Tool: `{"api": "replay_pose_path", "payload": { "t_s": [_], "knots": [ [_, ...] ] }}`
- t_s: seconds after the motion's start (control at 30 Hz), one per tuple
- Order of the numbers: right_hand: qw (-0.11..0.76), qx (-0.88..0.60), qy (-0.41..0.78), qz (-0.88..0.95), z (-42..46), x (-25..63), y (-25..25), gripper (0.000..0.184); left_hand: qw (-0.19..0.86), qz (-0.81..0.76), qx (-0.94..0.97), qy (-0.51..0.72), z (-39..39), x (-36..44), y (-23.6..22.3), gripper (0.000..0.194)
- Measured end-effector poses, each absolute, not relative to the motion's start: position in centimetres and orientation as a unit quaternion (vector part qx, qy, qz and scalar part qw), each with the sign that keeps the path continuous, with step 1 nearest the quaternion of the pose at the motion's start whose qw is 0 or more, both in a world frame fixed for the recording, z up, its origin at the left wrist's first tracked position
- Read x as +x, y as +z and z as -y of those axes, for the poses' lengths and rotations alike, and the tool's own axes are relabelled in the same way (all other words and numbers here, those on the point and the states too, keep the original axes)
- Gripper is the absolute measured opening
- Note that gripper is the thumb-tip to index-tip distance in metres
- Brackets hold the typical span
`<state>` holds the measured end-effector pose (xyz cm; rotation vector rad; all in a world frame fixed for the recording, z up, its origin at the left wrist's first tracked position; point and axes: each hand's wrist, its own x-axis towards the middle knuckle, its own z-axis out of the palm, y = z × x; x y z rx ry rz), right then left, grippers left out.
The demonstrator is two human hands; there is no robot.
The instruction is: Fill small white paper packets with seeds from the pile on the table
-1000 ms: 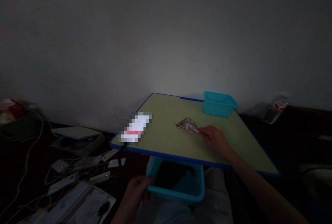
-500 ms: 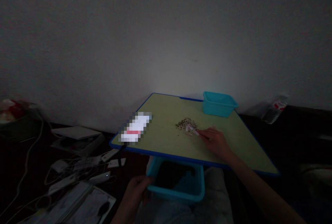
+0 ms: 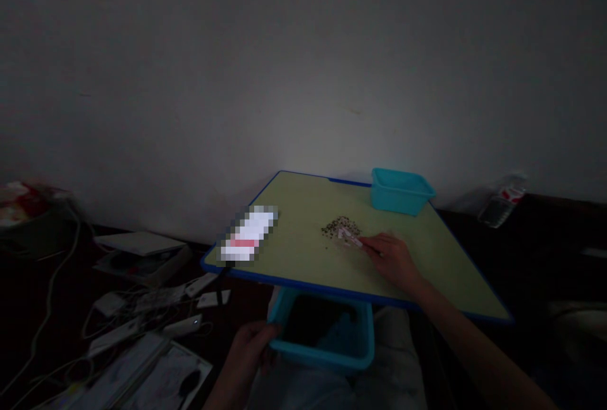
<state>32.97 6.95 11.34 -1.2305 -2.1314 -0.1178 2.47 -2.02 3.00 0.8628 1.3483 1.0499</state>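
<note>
My right hand [image 3: 389, 258] reaches over the table and pinches a thin white-and-pink strip [image 3: 349, 236]; its exact kind I cannot tell. The strip's far end is at the near side of a small spread of dark grains [image 3: 336, 225] on the tabletop. Low in the view, my left hand [image 3: 255, 341] is closed on the left rim of a blue plastic bin [image 3: 327, 356] that rests over my lap. Dark loose material [image 3: 306, 321] lies inside this bin, mostly on its left side.
The pale yellow table [image 3: 303, 198] has a blue edge. A second blue bin [image 3: 396, 198] stands at its back right, and a blurred-out bright phone-like screen [image 3: 249, 233] at its left. Cables and power strips [image 3: 156, 299] clutter the left. A plastic bottle [image 3: 503, 204] leans at the right.
The strip in my right hand has shifted and turned slightly beside the grains. My left hand and the bin in my lap stay in place.
</note>
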Motion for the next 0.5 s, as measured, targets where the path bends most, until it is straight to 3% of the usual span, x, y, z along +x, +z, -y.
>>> {"api": "replay_pose_path", "payload": {
  "t_s": [0.5],
  "knots": [
    [0.348, -0.483, -0.041, 0.802, -6.8, 31.2, 11.8, 0.024, 0.571, -0.579, 0.383, 0.439, 1.9, 2.3, 2.6, 0.038]
  ]
}}
